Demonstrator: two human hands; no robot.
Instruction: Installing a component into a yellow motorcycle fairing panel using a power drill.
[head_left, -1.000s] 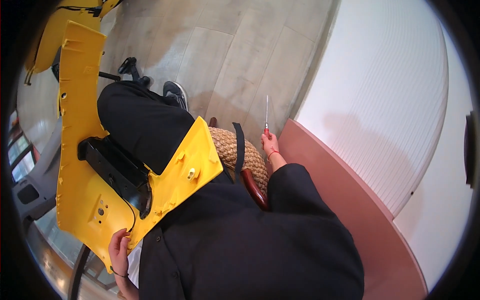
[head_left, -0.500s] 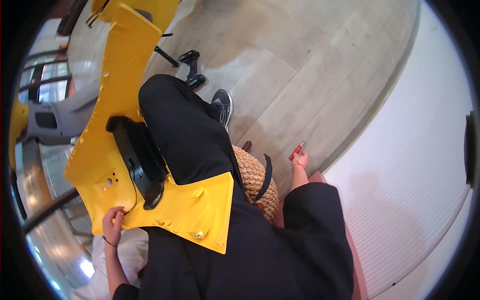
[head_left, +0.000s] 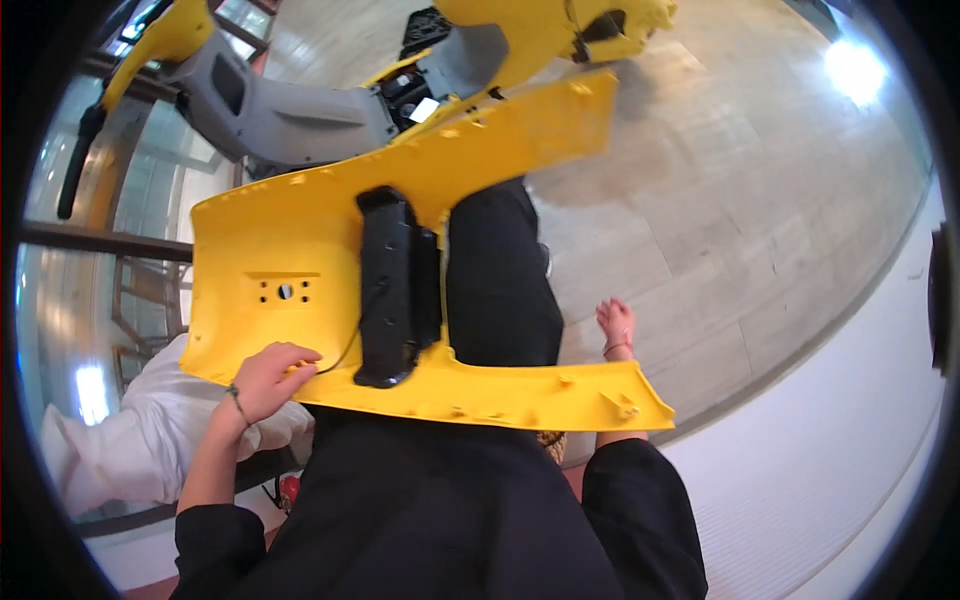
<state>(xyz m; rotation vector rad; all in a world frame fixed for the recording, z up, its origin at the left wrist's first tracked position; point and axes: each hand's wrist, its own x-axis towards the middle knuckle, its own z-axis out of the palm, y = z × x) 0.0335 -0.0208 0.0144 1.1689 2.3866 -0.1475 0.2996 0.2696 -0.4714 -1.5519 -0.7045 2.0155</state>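
Note:
A large curved yellow plastic body panel (head_left: 270,235), its inner side up, lies across my lap. A long black housing (head_left: 385,290) sits in its middle, and a thin black cable (head_left: 350,345) runs from it to the panel's near left edge. There my left hand (head_left: 275,380) rests on the panel, thumb and fingers closed around the cable's end. Past the panel's right end, low over the floor, my right hand (head_left: 616,325) has its fingers slightly apart. Nothing shows in it.
A partly stripped scooter with a grey seat-side body (head_left: 300,115) and yellow panels (head_left: 560,35) stands beyond. A person in white clothing (head_left: 150,440) is close on my left. Wood-look floor (head_left: 690,200) spreads to the right, beside a white ridged platform (head_left: 800,470).
My view has turned, and the panel now lies more crosswise over my lap. The red-handled screwdriver that was in my right hand no longer shows. My left hand stays at the cable.

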